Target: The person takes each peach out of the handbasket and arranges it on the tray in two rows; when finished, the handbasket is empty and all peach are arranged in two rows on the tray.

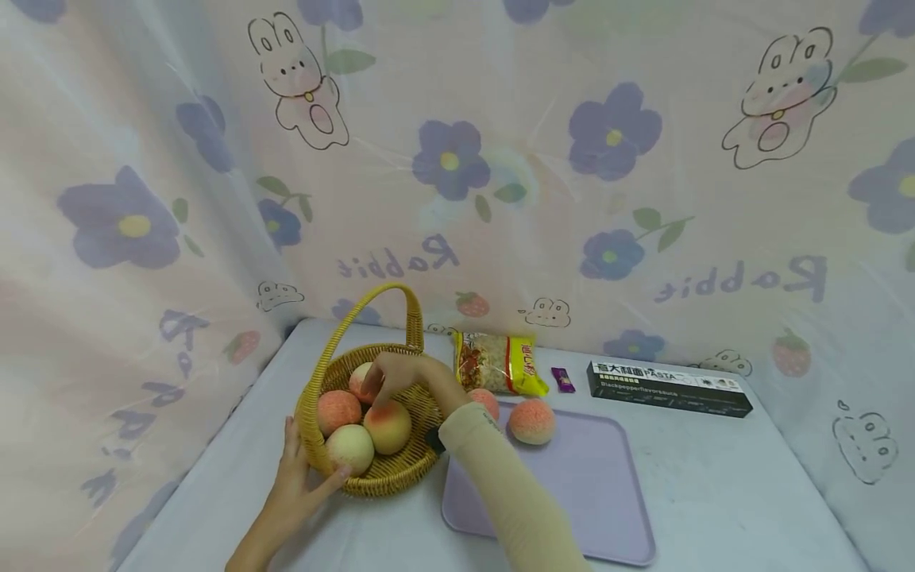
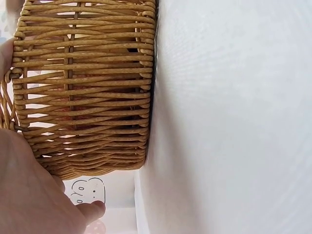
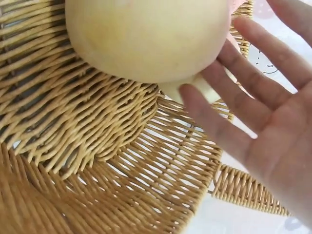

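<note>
Bright, soft, even light; faint shadows; wide-angle bending at the edges.

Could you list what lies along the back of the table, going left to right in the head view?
Wicker basket → yellow snack packet → small purple wrapper → long black pasta box.

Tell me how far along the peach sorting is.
Four peaches lie in the woven wicker basket. The right hand is open over the orange-blushed peach; the left hand steadies the rim. Two pink peaches remain on the lilac plastic tray.
</note>
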Demonstrator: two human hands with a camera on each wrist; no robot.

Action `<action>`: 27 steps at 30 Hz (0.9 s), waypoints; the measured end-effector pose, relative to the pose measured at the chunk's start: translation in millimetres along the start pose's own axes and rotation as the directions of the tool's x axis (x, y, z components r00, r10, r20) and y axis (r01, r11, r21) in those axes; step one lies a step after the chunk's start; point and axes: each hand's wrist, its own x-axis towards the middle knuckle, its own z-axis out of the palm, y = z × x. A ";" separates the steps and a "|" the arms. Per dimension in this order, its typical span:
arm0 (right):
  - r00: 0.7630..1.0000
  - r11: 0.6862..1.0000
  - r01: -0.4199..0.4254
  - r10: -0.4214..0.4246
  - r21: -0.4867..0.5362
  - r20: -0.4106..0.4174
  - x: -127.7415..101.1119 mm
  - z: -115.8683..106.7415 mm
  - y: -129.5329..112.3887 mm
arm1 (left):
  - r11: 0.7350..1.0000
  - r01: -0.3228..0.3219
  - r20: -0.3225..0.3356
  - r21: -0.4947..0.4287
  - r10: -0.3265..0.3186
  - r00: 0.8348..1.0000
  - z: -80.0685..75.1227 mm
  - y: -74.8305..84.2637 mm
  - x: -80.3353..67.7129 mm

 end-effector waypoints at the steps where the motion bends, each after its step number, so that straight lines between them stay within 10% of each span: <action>1: 1.000 1.000 -0.010 0.010 -0.008 0.018 0.1 1.3 0.4 | 1.000 0.004 0.004 0.003 -0.004 1.000 0.4 0.2 -0.1; 14: 0.951 0.973 -0.180 0.210 -0.143 0.226 -3.6 11.8 -3.5 | 0.999 0.050 0.016 0.021 -0.050 0.999 2.0 0.0 -1.5; 27: 0.958 0.979 -0.144 0.175 -0.145 0.229 0.4 10.9 2.1 | 0.998 0.050 0.014 0.036 -0.050 0.999 1.8 0.0 -1.6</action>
